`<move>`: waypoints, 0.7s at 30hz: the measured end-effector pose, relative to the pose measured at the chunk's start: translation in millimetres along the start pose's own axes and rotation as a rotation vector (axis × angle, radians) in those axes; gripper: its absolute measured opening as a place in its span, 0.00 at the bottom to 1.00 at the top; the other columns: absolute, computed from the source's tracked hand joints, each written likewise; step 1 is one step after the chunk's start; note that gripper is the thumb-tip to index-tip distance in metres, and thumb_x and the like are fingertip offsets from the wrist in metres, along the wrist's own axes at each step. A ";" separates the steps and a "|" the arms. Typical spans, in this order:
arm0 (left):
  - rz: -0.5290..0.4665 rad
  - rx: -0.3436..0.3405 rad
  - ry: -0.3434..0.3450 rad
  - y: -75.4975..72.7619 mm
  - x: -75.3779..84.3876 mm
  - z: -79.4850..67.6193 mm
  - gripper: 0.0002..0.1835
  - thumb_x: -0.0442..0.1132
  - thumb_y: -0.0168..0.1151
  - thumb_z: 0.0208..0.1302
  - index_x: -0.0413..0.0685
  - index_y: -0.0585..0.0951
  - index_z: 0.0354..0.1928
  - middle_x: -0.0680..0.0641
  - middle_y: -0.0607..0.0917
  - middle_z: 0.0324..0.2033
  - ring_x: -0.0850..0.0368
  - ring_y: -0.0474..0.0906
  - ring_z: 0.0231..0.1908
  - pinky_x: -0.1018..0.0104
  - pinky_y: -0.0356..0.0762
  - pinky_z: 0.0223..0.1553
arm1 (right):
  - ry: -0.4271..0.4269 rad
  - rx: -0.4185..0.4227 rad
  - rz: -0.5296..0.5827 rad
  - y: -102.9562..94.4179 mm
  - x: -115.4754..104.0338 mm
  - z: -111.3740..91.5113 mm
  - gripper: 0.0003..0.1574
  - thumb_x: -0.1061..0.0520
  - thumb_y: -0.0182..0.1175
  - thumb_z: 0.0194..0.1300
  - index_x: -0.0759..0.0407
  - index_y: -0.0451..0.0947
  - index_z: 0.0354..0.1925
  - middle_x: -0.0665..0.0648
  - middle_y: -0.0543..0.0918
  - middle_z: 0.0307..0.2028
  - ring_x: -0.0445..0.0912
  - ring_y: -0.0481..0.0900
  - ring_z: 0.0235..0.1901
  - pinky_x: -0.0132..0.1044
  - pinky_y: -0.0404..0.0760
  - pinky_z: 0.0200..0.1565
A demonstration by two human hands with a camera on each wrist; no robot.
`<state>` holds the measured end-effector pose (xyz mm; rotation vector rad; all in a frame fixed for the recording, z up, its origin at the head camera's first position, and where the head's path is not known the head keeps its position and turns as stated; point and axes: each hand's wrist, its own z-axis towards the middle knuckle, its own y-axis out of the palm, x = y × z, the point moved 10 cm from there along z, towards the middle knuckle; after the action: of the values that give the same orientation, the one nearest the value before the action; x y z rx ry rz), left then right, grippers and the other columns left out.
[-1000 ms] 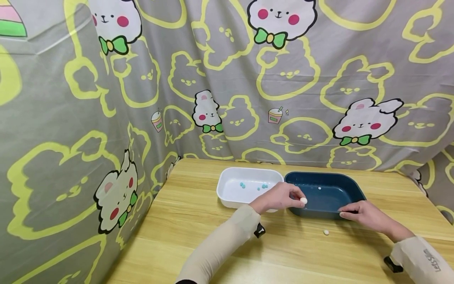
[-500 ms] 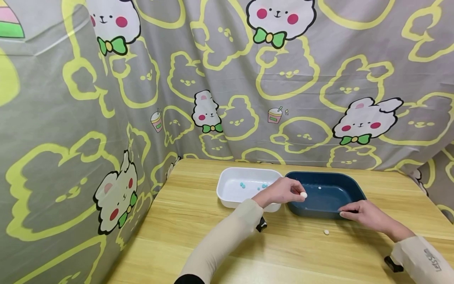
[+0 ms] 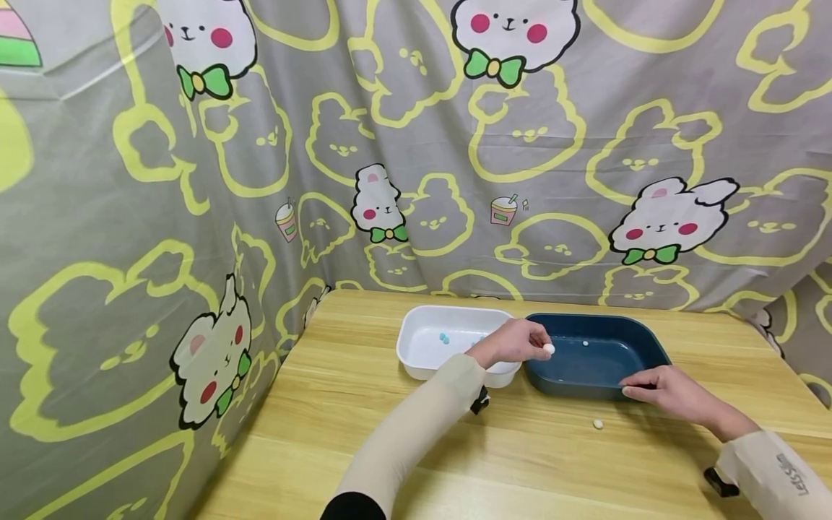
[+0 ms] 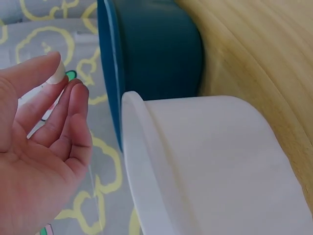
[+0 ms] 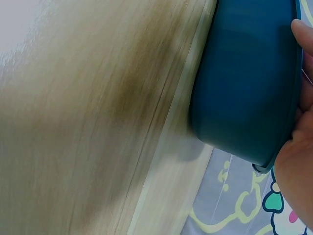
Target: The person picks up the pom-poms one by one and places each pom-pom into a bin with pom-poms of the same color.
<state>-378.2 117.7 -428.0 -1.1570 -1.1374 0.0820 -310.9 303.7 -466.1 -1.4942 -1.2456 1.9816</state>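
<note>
Between thumb and fingertips, my left hand [image 3: 516,341] pinches a small white ball-like piece [image 3: 549,349]. It holds it over the left end of the dark blue tub [image 3: 575,388], near where that meets the white tub [image 3: 416,367]. In the left wrist view the piece [image 4: 57,74] shows pale and rounded, above the rims. My right hand [image 3: 676,396] grips the blue tub's near rim towards its right corner; in the right wrist view the thumb [image 5: 304,35] lies on the rim. Inside the blue tub is a tiny white piece [image 3: 586,344].
Several small teal pieces [image 3: 445,339] lie in the white tub, some partly behind my left hand. Another white piece [image 3: 598,425] sits on the wooden table [image 3: 520,462] in front of the blue tub. A patterned grey curtain [image 3: 442,144] hangs behind and at the left.
My left hand has moved up and slightly left in the head view, carrying the white piece away from the near edge. The right hand stays on the blue tub's rim.
</note>
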 end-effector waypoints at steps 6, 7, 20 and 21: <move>0.071 -0.002 -0.025 2.5 -6.6 6.4 0.03 0.41 0.64 0.62 0.53 0.82 0.36 0.60 0.80 0.29 0.70 0.74 0.31 0.77 0.70 0.32 | -0.004 0.006 -0.003 -0.3 0.3 -0.2 0.15 0.51 0.61 0.64 0.59 0.85 0.42 0.56 0.85 0.38 0.33 0.78 0.39 0.31 0.78 0.34; 0.085 0.000 -0.033 2.9 -8.2 7.6 0.03 0.42 0.64 0.62 0.53 0.82 0.36 0.60 0.80 0.29 0.69 0.74 0.30 0.78 0.70 0.32 | -0.006 0.008 -0.001 -0.2 0.6 -0.1 0.15 0.51 0.61 0.64 0.59 0.85 0.42 0.56 0.85 0.38 0.33 0.78 0.39 0.31 0.78 0.34; 0.129 0.059 -0.101 0.7 -20.3 17.9 0.04 0.39 0.66 0.60 0.51 0.83 0.37 0.58 0.81 0.29 0.68 0.74 0.31 0.79 0.69 0.32 | -0.012 0.009 0.008 -0.5 0.2 -0.8 0.14 0.52 0.61 0.64 0.59 0.85 0.42 0.55 0.85 0.39 0.33 0.78 0.39 0.31 0.78 0.34; 0.122 0.063 -0.110 0.5 -21.9 18.7 0.04 0.38 0.66 0.60 0.51 0.83 0.37 0.58 0.81 0.29 0.68 0.74 0.30 0.78 0.69 0.32 | -0.010 0.006 0.009 -0.3 0.3 -0.8 0.14 0.51 0.61 0.64 0.59 0.85 0.42 0.55 0.85 0.39 0.34 0.78 0.39 0.31 0.78 0.34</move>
<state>-402.3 117.9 -443.7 -1.1768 -1.1520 0.2761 -310.3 304.5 -466.1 -1.4916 -1.2379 1.9991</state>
